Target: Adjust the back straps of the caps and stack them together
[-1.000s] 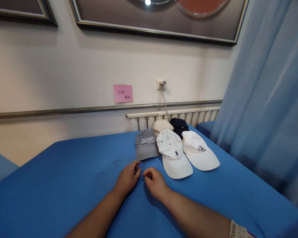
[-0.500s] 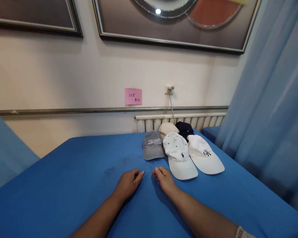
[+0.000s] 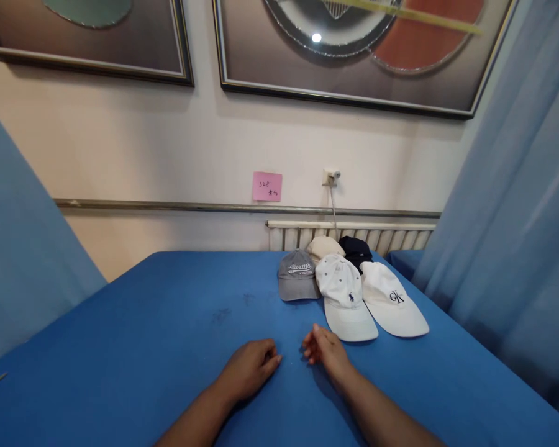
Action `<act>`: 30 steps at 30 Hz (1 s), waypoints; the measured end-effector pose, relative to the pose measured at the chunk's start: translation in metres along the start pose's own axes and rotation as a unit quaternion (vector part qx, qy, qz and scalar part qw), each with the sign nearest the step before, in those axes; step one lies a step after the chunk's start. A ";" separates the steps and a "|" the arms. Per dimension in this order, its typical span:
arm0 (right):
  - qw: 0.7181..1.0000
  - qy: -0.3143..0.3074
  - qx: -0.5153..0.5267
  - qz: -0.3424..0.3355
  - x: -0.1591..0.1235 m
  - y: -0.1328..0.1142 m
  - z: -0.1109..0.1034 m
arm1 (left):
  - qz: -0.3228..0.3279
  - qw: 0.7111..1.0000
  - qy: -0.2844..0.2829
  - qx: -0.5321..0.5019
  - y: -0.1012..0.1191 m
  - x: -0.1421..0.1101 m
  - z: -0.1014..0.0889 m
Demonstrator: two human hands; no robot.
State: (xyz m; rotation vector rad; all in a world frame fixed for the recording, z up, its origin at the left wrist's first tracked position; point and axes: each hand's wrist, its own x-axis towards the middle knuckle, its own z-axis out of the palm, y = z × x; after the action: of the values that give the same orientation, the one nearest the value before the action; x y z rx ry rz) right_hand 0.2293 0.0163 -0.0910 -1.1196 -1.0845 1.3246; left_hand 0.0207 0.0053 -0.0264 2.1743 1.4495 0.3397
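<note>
My left hand (image 3: 251, 366) rests on the blue cover with its fingers curled in and the thumb beside them, holding nothing that I can see. My right hand (image 3: 328, 354) is raised slightly on its side, fingers loosely bent and apart, with nothing in it. Just beyond it lies a white cap with a small dark horse logo (image 3: 347, 292). Left of that cap is a grey cap with lettering (image 3: 298, 276); to its right, a white cap with dark letters (image 3: 394, 301). Behind them sit a cream cap (image 3: 325, 246) and a navy cap (image 3: 356, 249), partly hidden.
The blue-covered table (image 3: 168, 335) reaches to the wall. A radiator (image 3: 289, 236) stands behind the caps, below a socket with a plugged-in cord (image 3: 330, 178). Blue curtains (image 3: 507, 217) hang at both sides. A pink note (image 3: 267, 186) is on the wall.
The camera view has shifted, so the caps and wall appear further right and slightly lower. My right hand has turned and its fingers are more spread. The caps lie as before.
</note>
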 end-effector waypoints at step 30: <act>0.998 -0.047 -0.040 0.028 0.006 -0.020 -0.011 | -0.052 0.969 -0.052 -0.236 -0.016 0.014 -0.023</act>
State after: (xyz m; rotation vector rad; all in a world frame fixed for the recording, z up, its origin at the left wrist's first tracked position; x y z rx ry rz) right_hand 0.2433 0.0236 -0.0735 -1.1633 -1.1930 1.4001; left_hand 0.0026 0.0290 -0.0169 1.7030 1.2641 0.4708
